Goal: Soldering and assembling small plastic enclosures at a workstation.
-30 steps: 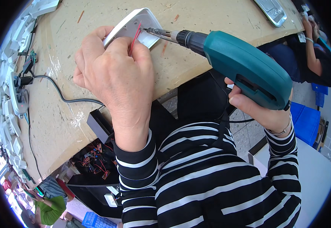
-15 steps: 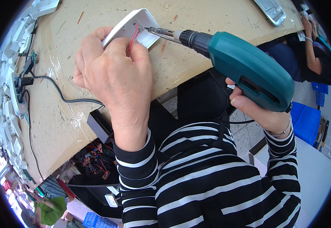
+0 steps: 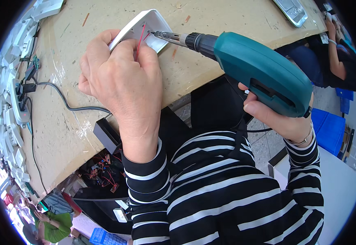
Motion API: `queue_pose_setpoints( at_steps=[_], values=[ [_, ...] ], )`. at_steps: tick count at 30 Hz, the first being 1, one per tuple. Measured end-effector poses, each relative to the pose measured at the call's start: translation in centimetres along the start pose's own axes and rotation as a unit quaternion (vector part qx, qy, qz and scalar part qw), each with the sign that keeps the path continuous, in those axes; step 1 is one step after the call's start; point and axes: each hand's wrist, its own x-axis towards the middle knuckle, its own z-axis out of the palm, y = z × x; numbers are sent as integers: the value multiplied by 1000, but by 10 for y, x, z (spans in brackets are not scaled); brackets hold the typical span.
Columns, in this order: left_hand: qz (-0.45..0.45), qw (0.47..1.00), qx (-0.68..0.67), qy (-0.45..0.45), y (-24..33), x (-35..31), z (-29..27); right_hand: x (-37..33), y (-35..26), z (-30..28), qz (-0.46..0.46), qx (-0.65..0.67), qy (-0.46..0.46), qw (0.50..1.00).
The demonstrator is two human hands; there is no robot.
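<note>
- Clock centred on the view. At 9 o'clock, pale plastic casings point(image 3: 10, 130) are lying heaped along the rim, smooth and angular.
- Just inside them, a white power strip point(image 3: 19, 104) is carrying black plugs; a black cable point(image 3: 65, 100) is curving from there toward the middle.
- At 8 o'clock, below the bench edge, a dark bin point(image 3: 92, 206) is holding tangled red-wired parts point(image 3: 104, 173).
- Between 10 and 11 o'clock, the left hand point(image 3: 122, 79) is showing its back, fingers curling inward. It is grasping the white shell point(image 3: 155, 22); thumb and forefinger are closing nearly together, with the red wire point(image 3: 141, 36) emerging between them. Exact fingertip contact is hidden.
- Between 11 and 12 o'clock, the shell is sitting tilted over the bench point(image 3: 210, 24), its hollow side facing the tool; smooth, thin-walled, rounded corners. Bench surface is tan, scuffed, flecked with scraps.
- Right of the shell, a slim metal tip point(image 3: 167, 36) is reaching inside, close to the wire; whether they are touching, cannot tell.
- At 2 o'clock, the teal tool point(image 3: 263, 69) is tapering to a ridged black collar; body is matte, rounded, slotted.
- At 3 o'clock, the right hand point(image 3: 280, 120) is clasping the tool's underside, thumb pressing along it; most other fingers are hidden.
</note>
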Motion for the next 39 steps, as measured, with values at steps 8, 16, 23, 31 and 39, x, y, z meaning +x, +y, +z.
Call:
queue_pose_setpoints(
  at_steps=[8,16,23,31,39],
  values=[
    [-1,1000,-4,-3,0,0,0,3,-2,-3,-20,-41,-33,998],
    [3,1000,-1,-3,0,0,0,4,-4,0,-21,-43,-13,999],
    [0,1000,4,-4,0,-1,-1,0,-5,1,16,-12,-4,1000],
    [1,1000,4,-5,1,0,-1,-8,-6,-5,23,-40,14,999],
    [-1,1000,15,-13,2,1,-3,-17,-7,-10,34,48,16,998]
  ],
)
